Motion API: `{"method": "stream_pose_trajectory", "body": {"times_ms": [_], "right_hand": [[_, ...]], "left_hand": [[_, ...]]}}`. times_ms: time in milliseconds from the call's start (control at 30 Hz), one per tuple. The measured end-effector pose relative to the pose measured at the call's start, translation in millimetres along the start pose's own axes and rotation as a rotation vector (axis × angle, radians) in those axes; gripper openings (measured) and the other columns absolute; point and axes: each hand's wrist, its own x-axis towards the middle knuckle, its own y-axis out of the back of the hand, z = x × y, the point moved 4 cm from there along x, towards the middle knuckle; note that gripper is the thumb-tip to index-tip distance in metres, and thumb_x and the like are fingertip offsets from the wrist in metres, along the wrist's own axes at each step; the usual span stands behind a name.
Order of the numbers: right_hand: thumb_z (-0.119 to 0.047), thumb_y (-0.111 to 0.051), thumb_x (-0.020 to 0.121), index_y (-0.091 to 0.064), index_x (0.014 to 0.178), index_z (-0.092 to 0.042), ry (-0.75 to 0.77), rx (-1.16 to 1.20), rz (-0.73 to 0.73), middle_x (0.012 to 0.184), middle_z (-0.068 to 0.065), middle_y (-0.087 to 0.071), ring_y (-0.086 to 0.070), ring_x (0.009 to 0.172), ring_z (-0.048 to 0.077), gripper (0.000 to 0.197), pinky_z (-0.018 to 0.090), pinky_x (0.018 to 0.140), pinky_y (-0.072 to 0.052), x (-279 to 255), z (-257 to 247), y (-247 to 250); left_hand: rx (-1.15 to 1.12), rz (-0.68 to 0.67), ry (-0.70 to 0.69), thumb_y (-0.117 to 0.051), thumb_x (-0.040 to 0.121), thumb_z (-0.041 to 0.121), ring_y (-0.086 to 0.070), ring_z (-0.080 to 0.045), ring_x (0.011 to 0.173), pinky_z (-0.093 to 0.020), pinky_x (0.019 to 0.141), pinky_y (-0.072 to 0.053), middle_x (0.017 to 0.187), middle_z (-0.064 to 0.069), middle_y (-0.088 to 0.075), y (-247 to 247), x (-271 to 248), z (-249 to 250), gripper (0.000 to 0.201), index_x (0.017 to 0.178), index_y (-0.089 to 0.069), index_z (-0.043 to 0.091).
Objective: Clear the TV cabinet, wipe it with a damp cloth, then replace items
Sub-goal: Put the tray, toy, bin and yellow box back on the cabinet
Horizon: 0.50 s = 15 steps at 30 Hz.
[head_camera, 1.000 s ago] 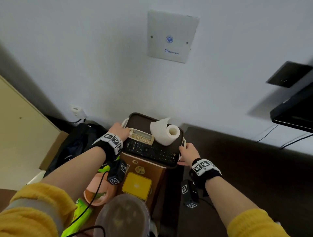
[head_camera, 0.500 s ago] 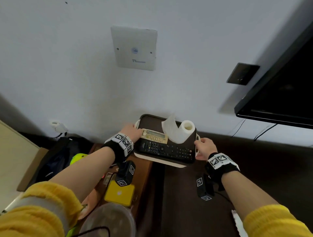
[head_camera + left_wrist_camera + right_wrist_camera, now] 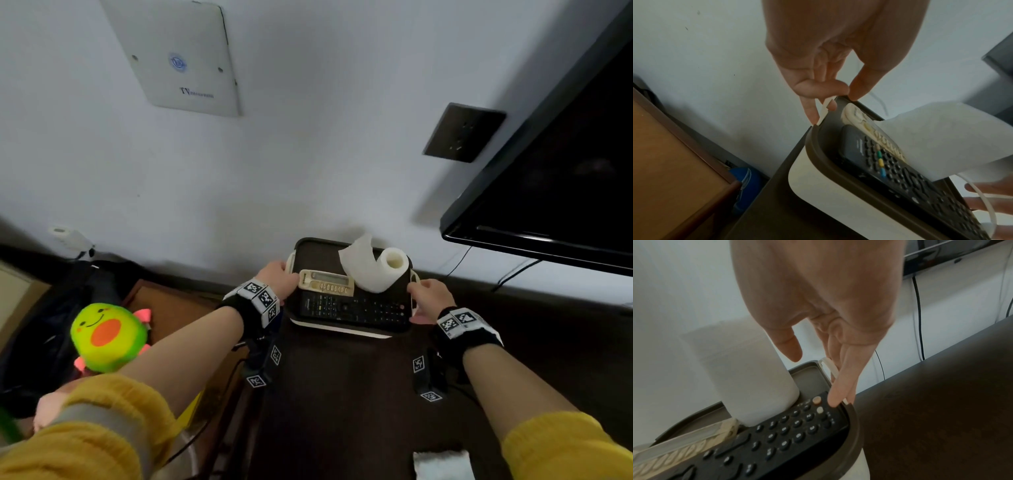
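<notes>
A dark brown tray [image 3: 342, 331] with white handles is at the left end of the dark TV cabinet [image 3: 342, 404], by the wall. I cannot tell whether it touches the top. It carries a black remote [image 3: 352, 308], a beige remote [image 3: 325, 282] and a paper roll [image 3: 380, 269]. My left hand [image 3: 279, 274] pinches the tray's left handle [image 3: 823, 110]. My right hand [image 3: 428, 294] has its fingers hooked through the right handle [image 3: 830, 366], thumb off it. The wrist views show the black remote [image 3: 890, 165] [image 3: 787, 434] and the roll [image 3: 748, 378] close up.
A folded white cloth [image 3: 442, 464] lies on the cabinet's near edge. The black TV [image 3: 565, 171] hangs at the right, cables below it. A brown side table [image 3: 171, 308] stands to the left, with a green plush toy [image 3: 108, 337] in front of it.
Both hands have carried the tray rightwards, from over the brown side table to the left end of the dark cabinet. The grip on both handles is unchanged.
</notes>
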Motion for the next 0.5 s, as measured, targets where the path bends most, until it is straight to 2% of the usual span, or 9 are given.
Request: {"method": "stream_pose_trajectory", "body": {"times_ms": [33, 100, 167, 200, 267, 333, 500], "right_hand": [[-0.019, -0.053, 0.091, -0.056, 0.115, 0.004, 0.008, -0.005, -0.001, 0.091, 0.013, -0.056, -0.058, 0.075, 0.029, 0.034, 0.043, 0.071, -0.057, 5, 2, 0], [-0.018, -0.054, 0.090, -0.057, 0.117, 0.004, 0.001, -0.003, -0.021, 0.094, 0.014, -0.057, -0.058, 0.079, 0.029, 0.034, 0.039, 0.065, -0.058, 13, 6, 1], [-0.016, -0.055, 0.088, -0.055, 0.122, 0.000, -0.041, 0.021, -0.049, 0.111, 0.016, -0.057, -0.059, 0.098, 0.033, 0.038, 0.030, 0.053, -0.052, 19, 11, -1], [-0.015, -0.056, 0.087, -0.053, 0.125, -0.002, -0.062, 0.039, -0.064, 0.120, 0.017, -0.055, -0.056, 0.107, 0.034, 0.040, 0.027, 0.050, -0.049, 21, 13, -3], [-0.015, -0.057, 0.087, -0.050, 0.128, -0.004, -0.082, 0.072, -0.088, 0.127, 0.017, -0.052, -0.053, 0.113, 0.035, 0.043, 0.030, 0.056, -0.052, 26, 16, -8], [-0.016, -0.056, 0.087, -0.048, 0.131, -0.007, -0.087, 0.083, -0.097, 0.128, 0.016, -0.050, -0.052, 0.114, 0.034, 0.045, 0.037, 0.065, -0.055, 28, 16, -12], [-0.017, -0.056, 0.088, -0.047, 0.131, -0.009, -0.062, 0.059, -0.119, 0.127, 0.013, -0.051, -0.053, 0.110, 0.029, 0.044, 0.034, 0.064, -0.055, 32, 8, -16]], "left_hand": [[0.000, -0.006, 0.004, -0.052, 0.087, 0.019, -0.059, -0.028, 0.077, -0.033, 0.062, -0.055, 0.089, -0.010, -0.059, -4, 2, 2, 0.017, 0.101, -0.058, 0.012], [-0.010, -0.028, 0.015, -0.052, 0.087, 0.017, -0.059, -0.028, 0.079, -0.027, 0.050, -0.051, 0.093, -0.011, -0.060, -12, 7, 4, 0.018, 0.103, -0.058, 0.011], [-0.027, -0.046, 0.035, -0.054, 0.086, 0.016, -0.060, -0.029, 0.081, -0.026, 0.044, -0.048, 0.099, -0.013, -0.063, -18, 12, 3, 0.021, 0.105, -0.059, 0.009], [-0.042, -0.054, 0.053, -0.055, 0.085, 0.015, -0.062, -0.030, 0.084, -0.027, 0.044, -0.049, 0.101, -0.014, -0.064, -20, 14, 2, 0.021, 0.105, -0.058, 0.008], [-0.076, -0.058, 0.087, -0.056, 0.083, 0.015, -0.064, -0.032, 0.091, -0.027, 0.043, -0.051, 0.107, -0.015, -0.064, -23, 20, -1, 0.027, 0.109, -0.058, 0.007], [-0.111, -0.058, 0.111, -0.054, 0.084, 0.013, -0.062, -0.032, 0.098, -0.027, 0.043, -0.051, 0.112, -0.013, -0.062, -24, 25, -2, 0.031, 0.114, -0.057, 0.008], [-0.165, -0.059, 0.120, -0.049, 0.087, 0.006, -0.055, -0.028, 0.095, -0.033, 0.056, -0.054, 0.109, -0.010, -0.056, -22, 32, 0, 0.032, 0.118, -0.054, 0.010]]}}
